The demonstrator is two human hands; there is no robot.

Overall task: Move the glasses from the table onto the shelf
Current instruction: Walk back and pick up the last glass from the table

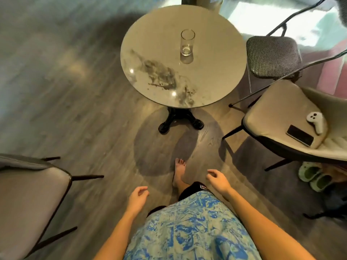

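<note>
One glass, tall, straight-sided and clear, stands upright on the round worktop, slightly toward its far side and near the middle. It looks empty, or nearly so. Nothing touches it. The worktop surface is glossy, pale stone with a dark smoky streak across the near left part, and sits on a black pedestal base.

Left hand: low in view, in front of the person's body, fingers loosely curled, thumb apart. It holds nothing and touches nothing. Well apart from the glass.

Right hand: slightly further forward than the left, palm down, fingers relaxed and bent at the knuckles. Also holds nothing and touches nothing. Well short of the worktop edge.

The person stands on a grey wood-grain floor, one bare foot forward between the hands, pointing toward the pedestal. A blue-and-cream patterned garment fills the lower centre.

Surroundings: a beige padded chair to the right carries a dark phone and a white controller, lying just beside each other. Beyond it is a checked-seat chair with a thin metal frame. A grey chair sits at lower left. A pair of pale green slippers lies on the floor under the beige chair's near edge.
</note>
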